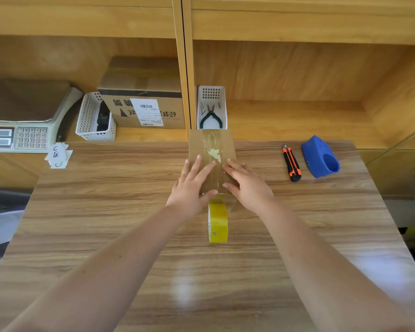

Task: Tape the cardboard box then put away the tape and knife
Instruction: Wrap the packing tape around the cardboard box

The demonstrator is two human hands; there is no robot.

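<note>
A small brown cardboard box (211, 144) stands on the wooden table (130, 224), with old torn label remains on its top. My left hand (193, 185) and my right hand (246, 185) lie flat on the box top, fingers spread, either side of the centre seam. A clear tape strip runs from the box down to a yellow tape roll (218, 222) standing on edge just in front of the box. An orange-and-black utility knife (291, 163) lies to the right. Beside it sits a blue tape dispenser (320, 157).
On the shelf behind stand a white basket (222, 109) holding pliers, a second white basket (89, 116), a labelled carton (144, 109) and a weighing scale (17, 130). Paper notes (58, 155) lie at the table's left corner.
</note>
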